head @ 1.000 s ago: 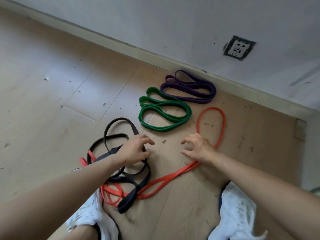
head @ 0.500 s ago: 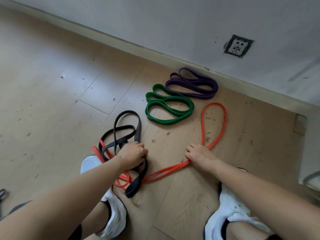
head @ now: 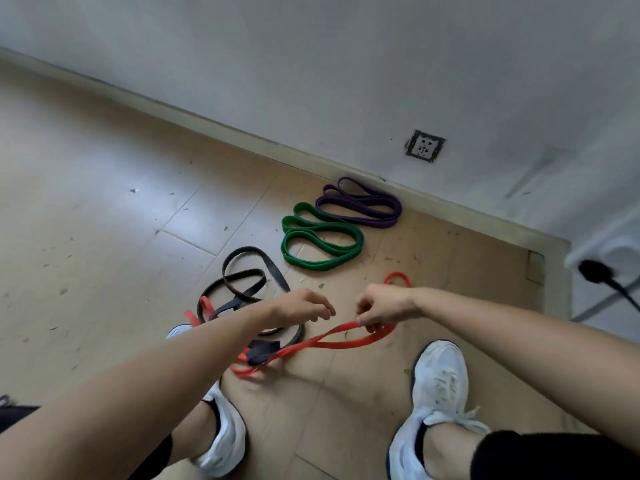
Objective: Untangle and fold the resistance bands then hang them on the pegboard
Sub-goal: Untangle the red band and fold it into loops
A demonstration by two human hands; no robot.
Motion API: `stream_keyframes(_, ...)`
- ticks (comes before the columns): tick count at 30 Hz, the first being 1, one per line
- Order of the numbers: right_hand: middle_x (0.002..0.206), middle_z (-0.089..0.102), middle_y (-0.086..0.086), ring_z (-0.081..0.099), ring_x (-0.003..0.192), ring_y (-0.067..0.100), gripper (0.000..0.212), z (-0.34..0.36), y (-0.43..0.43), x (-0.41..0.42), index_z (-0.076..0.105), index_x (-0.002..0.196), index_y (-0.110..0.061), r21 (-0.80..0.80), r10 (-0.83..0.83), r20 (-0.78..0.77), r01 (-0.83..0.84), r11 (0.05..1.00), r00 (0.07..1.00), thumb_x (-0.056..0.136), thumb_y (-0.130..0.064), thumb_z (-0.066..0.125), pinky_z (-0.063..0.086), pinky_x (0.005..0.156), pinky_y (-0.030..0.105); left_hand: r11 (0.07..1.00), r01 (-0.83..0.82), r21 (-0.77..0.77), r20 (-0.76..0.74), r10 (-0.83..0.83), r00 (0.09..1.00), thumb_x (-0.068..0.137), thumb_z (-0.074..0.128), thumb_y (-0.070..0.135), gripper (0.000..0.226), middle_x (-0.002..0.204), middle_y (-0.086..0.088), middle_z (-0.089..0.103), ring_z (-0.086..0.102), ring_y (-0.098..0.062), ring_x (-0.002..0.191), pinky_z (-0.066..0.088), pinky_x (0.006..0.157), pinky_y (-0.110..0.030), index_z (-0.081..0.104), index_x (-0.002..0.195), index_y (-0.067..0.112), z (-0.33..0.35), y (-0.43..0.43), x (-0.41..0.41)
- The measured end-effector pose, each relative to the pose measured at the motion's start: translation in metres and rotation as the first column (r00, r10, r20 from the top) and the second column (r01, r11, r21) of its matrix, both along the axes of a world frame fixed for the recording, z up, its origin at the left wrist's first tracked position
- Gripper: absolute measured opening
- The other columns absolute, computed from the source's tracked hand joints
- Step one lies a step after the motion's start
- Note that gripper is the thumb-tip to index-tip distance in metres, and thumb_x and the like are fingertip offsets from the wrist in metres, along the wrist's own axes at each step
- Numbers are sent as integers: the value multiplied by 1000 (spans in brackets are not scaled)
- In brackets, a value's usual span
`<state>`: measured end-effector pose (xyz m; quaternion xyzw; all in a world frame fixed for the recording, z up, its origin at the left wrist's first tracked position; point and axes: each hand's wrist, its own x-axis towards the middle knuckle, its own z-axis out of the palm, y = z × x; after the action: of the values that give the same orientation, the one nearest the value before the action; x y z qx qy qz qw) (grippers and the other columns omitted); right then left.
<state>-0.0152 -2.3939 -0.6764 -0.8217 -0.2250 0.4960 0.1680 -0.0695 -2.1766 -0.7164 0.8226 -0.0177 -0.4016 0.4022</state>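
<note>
Two down so far: green band (head: 322, 266) and purple band (head: 363, 221) lie folded by the floor's wall edge. Red band (head: 298, 347) and black band (head: 246, 250) still tangled; right hand (head: 384, 304) pinches red, left hand (head: 298, 308) loosely curled, empty. Nothing hung yet.

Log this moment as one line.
right hand pinches red band | left hand empty | red band tangled with black band | green band, purple band folded

Red band (head: 341, 328) apparently tangles black band (head: 247, 250) (green (head: 322, 266), purple (head: 363, 221) folded).
</note>
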Motion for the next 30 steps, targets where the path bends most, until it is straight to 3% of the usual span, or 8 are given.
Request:
stream_keyframes(2,77,70,-1,63,68,10,12,32,1,-3,70,89,-16,59,-24,3,24,998,1000,98,-20,63,53,67,25,993,-14,-116,-79,5,997,100,52,30,30,117,-5,74,67,-20,110,49,101,-38,72,118,18,28,-11,-2)
stream_keyframes(5,73,66,-1,60,63,10,13,75,-4,-8,69,88,-14,136,-77,29,73,988,997,98,-19,63,49,61,22,982,4,-188,-75,-18,997,102,53,26,30,98,-5,75,70,-14,92,52,83,-25,72,115,8,72,-13,-6)
stream_keyframes(11,79,61,5,56,70,16,18,164,-19,-15,71,101,0,381,-208,17,186,906,978,97,-17,67,51,64,27,983,31,-183,221,11,975,91,72,9,14,81,-4,69,67,-16,77,56,69,-25,72,104,3,167,-1,-13)
stream_keyframes(14,83,64,5,57,71,14,13,210,-20,-22,72,100,-5,542,-278,79,193,818,957,92,-15,73,48,65,29,977,-6,-212,380,88,921,87,77,11,12,76,-3,68,65,-18,73,55,72,-33,74,98,9,219,4,-18)
stream_keyframes(18,77,62,4,58,63,12,7,259,-15,-30,71,97,-8,758,-443,48,256,600,895,94,-14,69,50,63,27,936,-60,-347,521,245,818,90,74,8,13,89,-25,69,67,-30,81,57,82,-45,73,103,6,280,8,-25)
stream_keyframes(22,74,69,1,64,68,11,5,291,-10,-38,73,96,-10,858,-566,135,190,478,813,94,-13,69,52,68,25,898,-70,-434,617,353,703,93,68,7,16,95,-19,72,72,-27,85,61,85,-37,70,109,4,322,3,-35)
stream_keyframes(25,77,71,1,64,68,6,3,309,-10,-41,74,94,-13,851,-605,298,81,519,739,93,-14,71,49,66,20,866,-65,-496,664,427,614,94,65,7,16,93,-12,75,74,-23,82,62,80,-32,70,109,5,346,0,-34)
stream_keyframes(30,90,73,4,71,84,16,11,342,-11,-33,73,101,-14,793,-563,400,35,608,724,94,-21,71,60,78,30,866,-11,-500,751,440,493,94,68,14,13,87,2,77,73,-10,82,56,73,-20,72,106,15,390,-11,-17)
